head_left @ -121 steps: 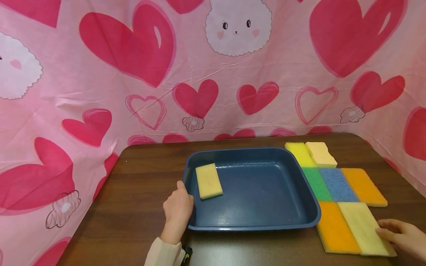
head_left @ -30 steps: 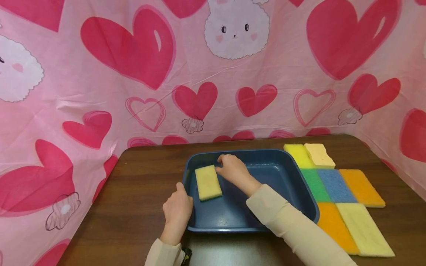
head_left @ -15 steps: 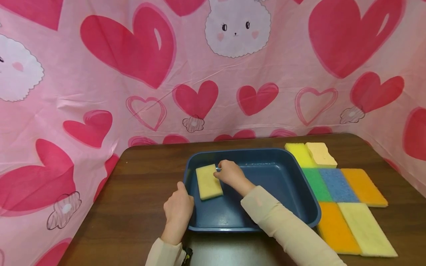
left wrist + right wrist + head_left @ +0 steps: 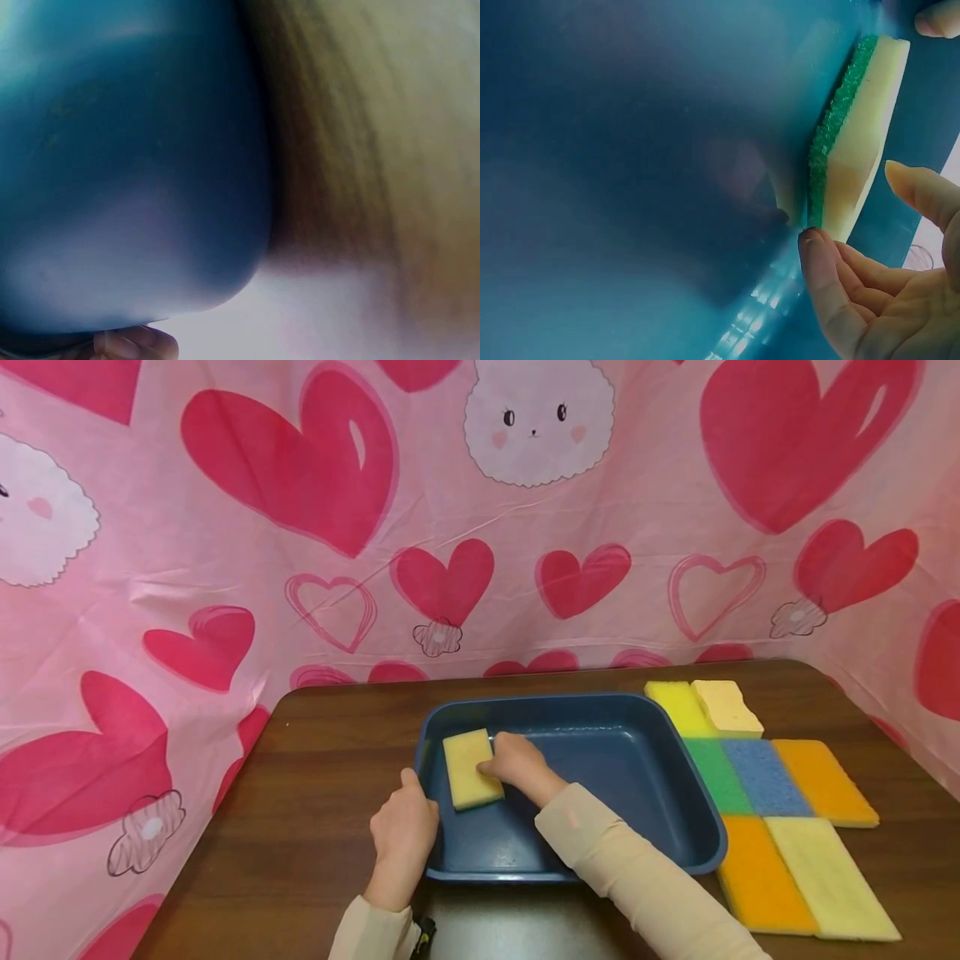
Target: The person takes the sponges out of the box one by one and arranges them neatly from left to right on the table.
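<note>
A blue baking pan (image 4: 592, 793) sits on the table, and my left hand (image 4: 403, 827) grips its left rim. Fingertips (image 4: 127, 343) of that hand show at the rim in the left wrist view. Inside the pan, at the left, lies a pale yellow sponge (image 4: 467, 768) with a green scouring layer (image 4: 840, 112) underneath. My right hand (image 4: 521, 768) is at the sponge's right edge. In the right wrist view, its fingertips (image 4: 811, 244) are right at one end of the sponge, with the thumb apart from them, near the yellow face.
Several sponges and scouring pads lie flat right of the pan: yellow (image 4: 678, 706), cream (image 4: 726, 706), green (image 4: 716, 777), blue (image 4: 768, 777), two orange (image 4: 825, 781) and pale yellow (image 4: 832, 877). Behind the brown table (image 4: 315, 760) hangs a pink heart-print cloth (image 4: 405, 510).
From the pads at the right, my right hand has come into the pan, then moved nearer along the sponge's right edge. My left hand stays on the rim; the sponge lies as before.
</note>
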Tool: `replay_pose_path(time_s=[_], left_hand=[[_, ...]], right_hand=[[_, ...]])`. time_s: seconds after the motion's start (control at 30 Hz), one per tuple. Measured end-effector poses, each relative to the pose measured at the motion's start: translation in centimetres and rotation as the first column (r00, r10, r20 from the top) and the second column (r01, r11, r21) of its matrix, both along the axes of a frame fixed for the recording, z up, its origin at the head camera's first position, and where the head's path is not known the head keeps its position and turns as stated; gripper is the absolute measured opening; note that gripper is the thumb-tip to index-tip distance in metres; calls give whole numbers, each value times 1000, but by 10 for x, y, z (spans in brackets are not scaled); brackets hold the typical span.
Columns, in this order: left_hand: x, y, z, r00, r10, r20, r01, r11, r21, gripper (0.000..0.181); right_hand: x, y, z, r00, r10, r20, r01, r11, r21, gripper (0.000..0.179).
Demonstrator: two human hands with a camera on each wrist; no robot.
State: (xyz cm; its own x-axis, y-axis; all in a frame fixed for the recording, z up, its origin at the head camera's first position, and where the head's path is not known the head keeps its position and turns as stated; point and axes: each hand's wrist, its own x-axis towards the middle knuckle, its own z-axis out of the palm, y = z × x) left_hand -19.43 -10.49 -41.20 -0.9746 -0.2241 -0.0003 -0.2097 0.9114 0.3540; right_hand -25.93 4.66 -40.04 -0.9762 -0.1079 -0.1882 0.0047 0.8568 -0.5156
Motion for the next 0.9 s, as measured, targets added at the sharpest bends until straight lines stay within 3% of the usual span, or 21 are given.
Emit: replay_pose_path(time_s=[0.53,0.9], left_hand=[[1,1,1,1000,-3,-25,3,1000,0,19],[0,-1,0,1000,-4,-16,5,1000,10,19]], right_hand=[[-1,-5,-6,1000,5,-27,-6,999,-38,19],[0,-6,-5,1000,-17,20,17,999,-31,16]])
